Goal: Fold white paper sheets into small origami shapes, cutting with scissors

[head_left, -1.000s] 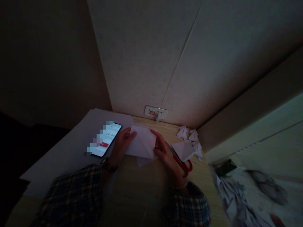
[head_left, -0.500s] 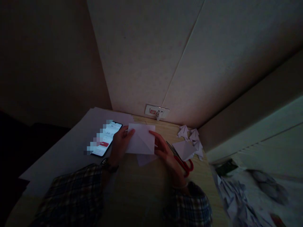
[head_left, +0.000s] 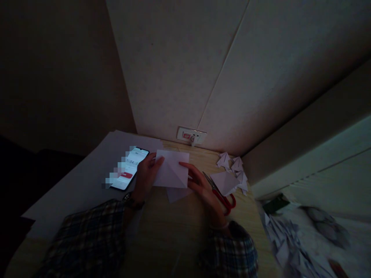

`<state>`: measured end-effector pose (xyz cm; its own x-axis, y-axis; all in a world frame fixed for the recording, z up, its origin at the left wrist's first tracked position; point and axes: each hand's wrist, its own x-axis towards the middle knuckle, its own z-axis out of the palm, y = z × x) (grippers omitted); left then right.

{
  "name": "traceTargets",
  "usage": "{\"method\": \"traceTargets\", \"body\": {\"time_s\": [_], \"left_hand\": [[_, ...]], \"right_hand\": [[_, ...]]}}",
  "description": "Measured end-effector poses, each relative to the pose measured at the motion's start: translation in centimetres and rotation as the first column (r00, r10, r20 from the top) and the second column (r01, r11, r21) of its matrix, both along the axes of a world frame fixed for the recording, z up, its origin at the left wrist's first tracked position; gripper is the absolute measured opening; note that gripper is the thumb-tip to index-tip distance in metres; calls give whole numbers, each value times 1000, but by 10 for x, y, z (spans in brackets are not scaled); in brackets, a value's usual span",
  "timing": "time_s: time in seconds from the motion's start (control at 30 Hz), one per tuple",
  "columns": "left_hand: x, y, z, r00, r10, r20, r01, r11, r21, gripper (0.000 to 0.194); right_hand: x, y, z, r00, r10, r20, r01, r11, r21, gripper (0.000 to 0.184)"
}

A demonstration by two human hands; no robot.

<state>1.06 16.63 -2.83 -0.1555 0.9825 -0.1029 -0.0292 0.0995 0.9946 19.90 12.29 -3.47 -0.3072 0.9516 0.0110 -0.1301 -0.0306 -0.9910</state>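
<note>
Between my hands is a creased square sheet of white paper [head_left: 171, 173], raised over the wooden table. My left hand [head_left: 147, 172] pinches its left side, thumb on top and fingers behind. At the right edge, my right hand [head_left: 199, 183] grips it with the index finger lying on the face and the others beneath. Under the sheet, a second piece of paper [head_left: 176, 195] pokes out on the tabletop. Red-handled scissors [head_left: 227, 204] lie right of my right hand, partly covered by a folded paper piece [head_left: 223, 183].
Large white sheets [head_left: 84, 189] spread across the table's left, with a lit phone [head_left: 131, 170] on them. Several folded paper shapes [head_left: 236, 165] sit at the back right. A wall socket [head_left: 191, 136] holds a plug. Beyond the table's right edge lies a heap of folded papers [head_left: 285, 241].
My right index finger has slid slightly inward over the sheet's face. Both hands still hold the sheet in nearly the same place.
</note>
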Motion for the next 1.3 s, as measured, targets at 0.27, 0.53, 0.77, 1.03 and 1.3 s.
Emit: {"method": "traceTargets", "body": {"time_s": [0.27, 0.53, 0.77, 1.03, 1.3], "left_hand": [[-1, 2, -3, 999, -3, -32, 4, 1000, 9, 38], [-1, 6, -12, 997, -46, 67, 48, 998, -27, 41], [-2, 7, -8, 991, -1, 132, 14, 995, -96, 38], [-3, 6, -7, 996, -15, 88, 22, 997, -78, 40], [-1, 6, -6, 991, -12, 131, 25, 995, -97, 37]], "right_hand": [[9, 4, 1, 997, -34, 72, 25, 993, 116, 39], [12, 5, 2, 995, -5, 96, -7, 993, 118, 39], [13, 4, -1, 985, 164, 50, -167, 985, 42, 66], [10, 4, -1, 987, 151, 63, -154, 987, 54, 60], [9, 3, 2, 986, 158, 52, -160, 986, 39, 61]]}}
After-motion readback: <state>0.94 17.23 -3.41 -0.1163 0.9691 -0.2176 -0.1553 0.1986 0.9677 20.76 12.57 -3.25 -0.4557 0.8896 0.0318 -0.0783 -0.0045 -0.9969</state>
